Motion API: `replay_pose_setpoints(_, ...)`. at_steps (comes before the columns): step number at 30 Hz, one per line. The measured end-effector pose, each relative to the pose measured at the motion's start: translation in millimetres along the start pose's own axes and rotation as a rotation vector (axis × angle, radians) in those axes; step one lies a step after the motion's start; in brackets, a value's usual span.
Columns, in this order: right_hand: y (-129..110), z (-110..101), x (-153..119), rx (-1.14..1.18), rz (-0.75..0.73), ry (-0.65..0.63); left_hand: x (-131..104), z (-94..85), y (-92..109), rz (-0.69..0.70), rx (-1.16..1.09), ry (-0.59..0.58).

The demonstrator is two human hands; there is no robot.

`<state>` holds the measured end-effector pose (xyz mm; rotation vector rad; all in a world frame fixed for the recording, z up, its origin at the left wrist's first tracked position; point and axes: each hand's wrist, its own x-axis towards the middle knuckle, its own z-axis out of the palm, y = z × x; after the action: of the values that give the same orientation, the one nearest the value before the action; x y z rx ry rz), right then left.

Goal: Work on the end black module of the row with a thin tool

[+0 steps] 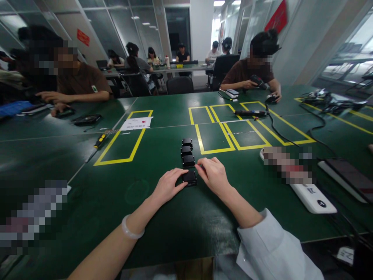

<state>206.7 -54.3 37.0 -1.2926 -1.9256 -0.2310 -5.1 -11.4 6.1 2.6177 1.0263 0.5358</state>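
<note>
A small black square part lies on the green table, nearest me in a short line. My left hand grips its left side, with thumb and fingers against the edge. Close to its upper right corner, my right hand is closed in a pinch; whatever its fingertips hold, if anything, is too small to make out. Beyond the gripped part stand three similar black parts, the closest, a middle one and the farthest. Small shiny bits show at their corners.
Yellow tape rectangles mark the table. A yellow-black screwdriver and a paper sheet lie left. To the right are a white device, a black pen-shaped tool and cables. Two co-workers sit opposite, one holding a drill-like tool.
</note>
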Motion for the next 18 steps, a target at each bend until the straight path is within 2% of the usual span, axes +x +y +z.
replay_pose_setpoints(18,1.4,1.6,-0.2,0.001,0.004,-0.01,-2.6,3.9,-2.6,-0.029,-0.005,-0.012)
